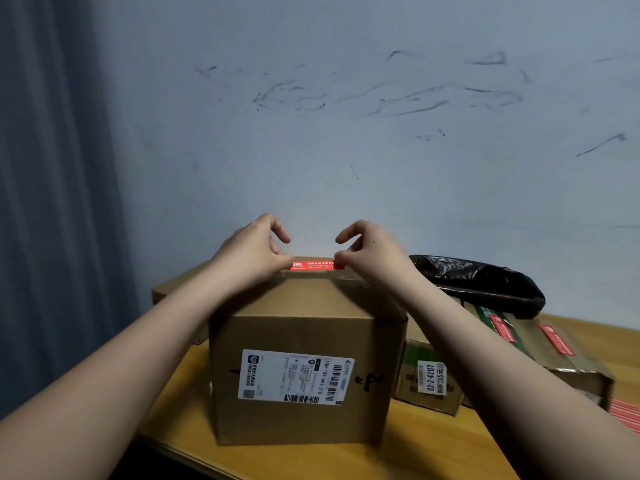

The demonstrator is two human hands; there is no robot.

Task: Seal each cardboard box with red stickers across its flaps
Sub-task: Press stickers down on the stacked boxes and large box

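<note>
White shipping label (296, 377) on the front face of the big cardboard box (301, 344): "15H-159-A03-210" reads sideways next to the barcodes; QR code and the rest of the print are too small to make out. Small white tag (431, 377) on the lower box (427, 382) to the right: "82-2-4207", plus "5元" beside it. Red sticker (312, 265) at the big box's top edge carries white print, not legible. Black marker scrawl on the box front, unreadable.
</note>
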